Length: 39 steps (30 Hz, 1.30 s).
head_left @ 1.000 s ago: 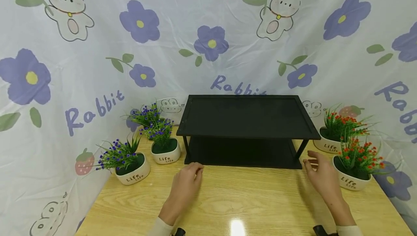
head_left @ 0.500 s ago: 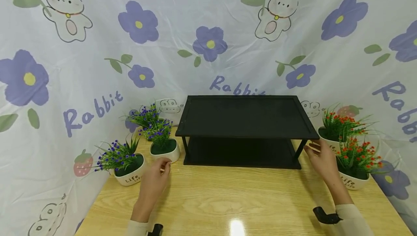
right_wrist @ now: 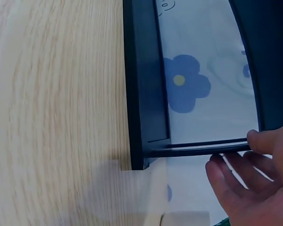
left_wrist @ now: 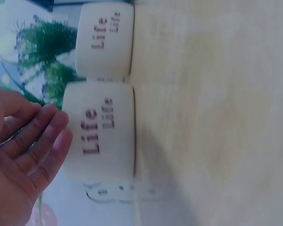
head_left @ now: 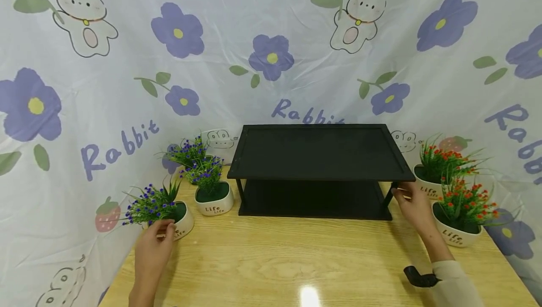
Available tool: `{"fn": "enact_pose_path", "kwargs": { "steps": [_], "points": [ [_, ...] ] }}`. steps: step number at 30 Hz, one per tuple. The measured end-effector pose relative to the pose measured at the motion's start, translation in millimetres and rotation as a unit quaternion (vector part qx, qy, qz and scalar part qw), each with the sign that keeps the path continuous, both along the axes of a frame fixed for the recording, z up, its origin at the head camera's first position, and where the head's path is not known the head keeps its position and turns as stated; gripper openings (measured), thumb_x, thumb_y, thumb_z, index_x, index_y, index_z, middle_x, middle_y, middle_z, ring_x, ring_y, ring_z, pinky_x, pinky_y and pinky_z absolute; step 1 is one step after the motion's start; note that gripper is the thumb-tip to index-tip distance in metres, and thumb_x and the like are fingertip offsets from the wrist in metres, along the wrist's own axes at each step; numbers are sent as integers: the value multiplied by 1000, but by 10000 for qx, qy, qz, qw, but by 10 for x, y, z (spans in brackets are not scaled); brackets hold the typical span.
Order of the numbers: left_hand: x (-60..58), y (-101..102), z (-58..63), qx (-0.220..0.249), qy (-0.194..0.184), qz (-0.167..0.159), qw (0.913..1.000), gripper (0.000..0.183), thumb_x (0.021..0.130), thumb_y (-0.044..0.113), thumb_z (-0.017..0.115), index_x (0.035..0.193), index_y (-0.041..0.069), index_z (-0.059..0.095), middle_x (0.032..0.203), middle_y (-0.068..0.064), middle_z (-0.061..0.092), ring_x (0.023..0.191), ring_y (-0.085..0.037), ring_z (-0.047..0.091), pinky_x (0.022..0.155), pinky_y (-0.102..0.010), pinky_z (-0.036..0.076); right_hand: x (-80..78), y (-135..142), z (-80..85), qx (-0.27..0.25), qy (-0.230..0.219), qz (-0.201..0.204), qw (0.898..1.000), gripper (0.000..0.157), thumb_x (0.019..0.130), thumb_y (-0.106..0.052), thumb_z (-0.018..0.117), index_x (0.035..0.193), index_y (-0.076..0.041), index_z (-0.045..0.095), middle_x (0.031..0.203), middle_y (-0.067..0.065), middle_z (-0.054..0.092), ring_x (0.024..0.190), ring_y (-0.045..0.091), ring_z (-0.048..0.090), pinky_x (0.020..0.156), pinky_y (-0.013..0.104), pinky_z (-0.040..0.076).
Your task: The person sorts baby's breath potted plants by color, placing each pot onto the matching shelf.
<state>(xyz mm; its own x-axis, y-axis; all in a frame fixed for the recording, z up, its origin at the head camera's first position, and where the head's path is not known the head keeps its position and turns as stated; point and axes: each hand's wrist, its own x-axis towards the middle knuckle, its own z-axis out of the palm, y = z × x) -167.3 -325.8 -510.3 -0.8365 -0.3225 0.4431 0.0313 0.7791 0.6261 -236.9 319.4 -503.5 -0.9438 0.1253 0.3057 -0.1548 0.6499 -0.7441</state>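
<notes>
Wooden table [head_left: 275, 260]: a flowerpot [left_wrist: 113, 146] sits just ahead of left fingers [left_wrist: 56, 150], loosely bent, empty; right fingers [right_wrist: 219, 179] pinch a post [right_wrist: 193, 151], the shelf [head_left: 320, 151] stretching leftward from them

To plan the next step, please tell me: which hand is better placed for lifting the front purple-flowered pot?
Probably the left hand: it is at that pot, whereas the right hand holds a post of the black shelf.

left fingers [left_wrist: 54, 153] now at leftmost pot [left_wrist: 114, 136]
</notes>
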Motion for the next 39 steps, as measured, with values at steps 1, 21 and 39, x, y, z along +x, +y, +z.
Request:
{"fn": "enact_pose_path", "kwargs": {
  "steps": [1,21,39],
  "points": [
    [15,-34,-10,20,69,56,10000,12,100,6,70,107,2,79,95,-14,79,80,12,58,67,-2,46,-5,-2,-10,14,33,-7,10000,39,113,-12,53,146,7,53,136,38,61,124,58,61,101,71,53],
    [-16,-565,-103,2053,-1522,-4,9668,94,101,25,73,162,-14,13,162,-41,25,150,-59,35,119,-57,43,-36,27,-38,-198,269,223,9992,28,113,-9,51,134,5,62,130,32,65,125,54,61,84,-3,44],
    [-325,-667,-320,2561,-2179,-957,9369,116,93,23,86,172,21,0,171,-14,23,143,-19,36,97,-3,32,-76,49,-135,-481,563,362,9966,21,110,-6,57,128,0,66,127,26,69,110,-19,52,89,0,45]
  ]
}}
